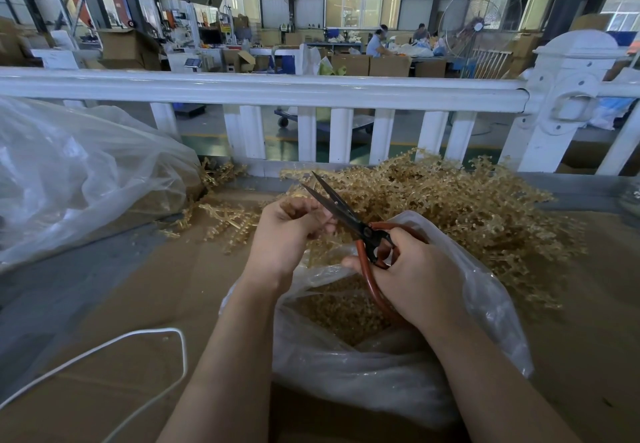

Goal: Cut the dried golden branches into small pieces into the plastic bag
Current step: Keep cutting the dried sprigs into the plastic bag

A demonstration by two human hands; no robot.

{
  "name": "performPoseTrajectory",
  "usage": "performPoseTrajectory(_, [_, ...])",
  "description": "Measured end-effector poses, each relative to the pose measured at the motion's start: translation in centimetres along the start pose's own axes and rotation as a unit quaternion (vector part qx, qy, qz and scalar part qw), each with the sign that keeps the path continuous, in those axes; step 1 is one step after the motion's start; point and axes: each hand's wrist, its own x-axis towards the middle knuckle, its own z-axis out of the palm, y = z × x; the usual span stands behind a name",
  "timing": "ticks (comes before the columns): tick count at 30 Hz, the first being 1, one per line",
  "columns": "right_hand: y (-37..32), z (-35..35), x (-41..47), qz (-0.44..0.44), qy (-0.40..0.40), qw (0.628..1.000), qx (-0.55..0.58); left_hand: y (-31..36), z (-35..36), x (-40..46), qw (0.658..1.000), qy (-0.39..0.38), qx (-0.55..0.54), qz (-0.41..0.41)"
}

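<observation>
Now I'm mid-cut — left hand (289,226) pinches a dried golden sprig (294,208), right hand (408,276) grips the red-handled black scissors (349,221), blades apart; next, snip over the clear plastic bag (485,290).

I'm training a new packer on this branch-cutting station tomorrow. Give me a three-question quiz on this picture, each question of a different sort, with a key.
1. True or false: the blades of the scissors are closed.
2. Multiple choice: the cut pieces lie in
A. a cardboard box
B. the open plastic bag in front of the person
C. a blue crate
3. Fill in: the left hand holds a golden ____ above the bag.

Key
1. False: the blades are apart, with the right hand round the red handles.
2. B
3. branch, taken from stock like the pile of branches behind the bag.
</observation>
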Motion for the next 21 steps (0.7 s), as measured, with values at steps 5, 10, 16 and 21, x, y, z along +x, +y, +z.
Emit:
performPoseTrajectory(5, [0.15,0.04,0.06,0.001,-0.006,1.0,0.008,-0.07,0.0,0.19,1.0,-0.003,-0.003,-0.012])
performPoseTrajectory(10, [0.1,-0.14,0.15,0.001,-0.013,1.0,0.004,-0.22,-0.01,0.18,1.0,-0.007,0.009,-0.011])
performPoseTrajectory(16, [0.02,-0.21,0.37,-0.007,-0.014,1.0,0.006,0.05,-0.31,0.1,0.998,-0.024,0.048,0.019])
performPoseTrajectory(21, [0.36,0.03,0.36,-0.013,-0.01,1.0,0.0,0.43,-0.27,-0.02,0.996,-0.03,0.07,0.035])
